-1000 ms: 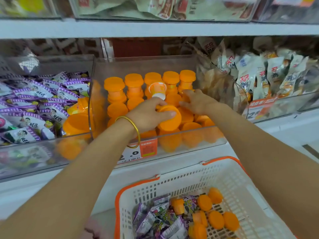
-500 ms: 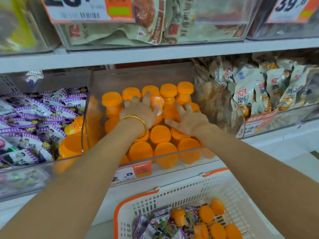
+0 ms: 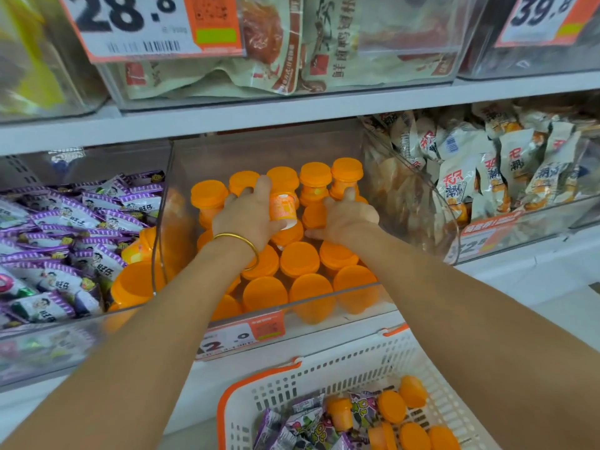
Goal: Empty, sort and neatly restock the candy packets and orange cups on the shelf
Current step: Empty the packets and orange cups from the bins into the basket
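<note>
Got a tipped orange cup point(image 3: 283, 211) pinched in the left hand point(image 3: 246, 222), up over the middle rows of the clear bin point(image 3: 259, 147); got the right hand point(image 3: 347, 219) lying relaxed on the neighbouring cups point(image 3: 300, 258), gripping nothing. Best to turn it upright to match the rest before seating it in line. Go slow near the stacked back row and brace that with the right. Plenty more waiting in the basket point(image 3: 324, 365), mixed with candy packets point(image 3: 308, 420).
</note>
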Action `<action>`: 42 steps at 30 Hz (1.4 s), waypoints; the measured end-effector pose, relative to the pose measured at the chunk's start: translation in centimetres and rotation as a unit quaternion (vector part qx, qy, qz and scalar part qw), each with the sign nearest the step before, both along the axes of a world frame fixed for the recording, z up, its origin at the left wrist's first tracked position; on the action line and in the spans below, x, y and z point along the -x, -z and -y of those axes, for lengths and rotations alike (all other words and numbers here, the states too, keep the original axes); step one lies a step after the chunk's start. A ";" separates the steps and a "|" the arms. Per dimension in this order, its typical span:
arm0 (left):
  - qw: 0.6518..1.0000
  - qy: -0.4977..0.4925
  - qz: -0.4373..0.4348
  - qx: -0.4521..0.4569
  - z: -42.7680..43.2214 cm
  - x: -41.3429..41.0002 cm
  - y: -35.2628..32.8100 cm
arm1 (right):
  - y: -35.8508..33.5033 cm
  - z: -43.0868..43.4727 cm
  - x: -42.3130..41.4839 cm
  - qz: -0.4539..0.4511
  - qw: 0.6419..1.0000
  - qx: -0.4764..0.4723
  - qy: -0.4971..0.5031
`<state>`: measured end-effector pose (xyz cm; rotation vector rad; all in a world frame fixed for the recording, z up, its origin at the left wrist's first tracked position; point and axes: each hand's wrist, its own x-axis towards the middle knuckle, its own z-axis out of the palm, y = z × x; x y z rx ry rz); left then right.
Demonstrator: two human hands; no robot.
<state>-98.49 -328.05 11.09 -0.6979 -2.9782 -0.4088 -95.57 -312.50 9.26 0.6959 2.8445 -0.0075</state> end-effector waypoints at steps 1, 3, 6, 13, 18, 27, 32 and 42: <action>1.000 -0.001 0.000 -0.021 0.3 -0.4 -0.2 | 0.0 0.0 0.1 -0.005 1.000 0.003 0.002; 0.998 0.005 -0.004 -0.062 1.0 -1.2 -0.6 | 0.2 -0.1 0.0 -0.022 1.000 0.016 -0.001; 0.993 0.028 -0.032 -0.114 2.0 -2.9 -1.6 | -0.1 -0.3 -0.9 -0.087 0.995 0.039 -0.004; 0.973 0.103 -0.120 -0.166 4.0 -10.8 -4.3 | -5.9 -0.6 -9.5 -0.308 0.947 0.082 -0.025; 0.971 0.208 -0.016 -0.116 3.0 -17.9 -1.7 | -5.4 -2.1 -22.9 -0.346 0.865 0.360 0.057; 0.905 0.183 0.374 0.081 -4.6 -23.6 20.4 | 19.1 -3.5 -30.4 -0.070 0.741 0.518 0.421; 0.890 0.113 0.429 0.104 -7.4 -26.9 28.6 | 25.7 -3.7 -33.4 -0.058 0.584 0.553 0.592; 0.834 -0.016 0.536 -0.126 -9.8 -25.7 27.7 | 25.4 -6.0 -32.2 -0.118 0.562 0.579 0.578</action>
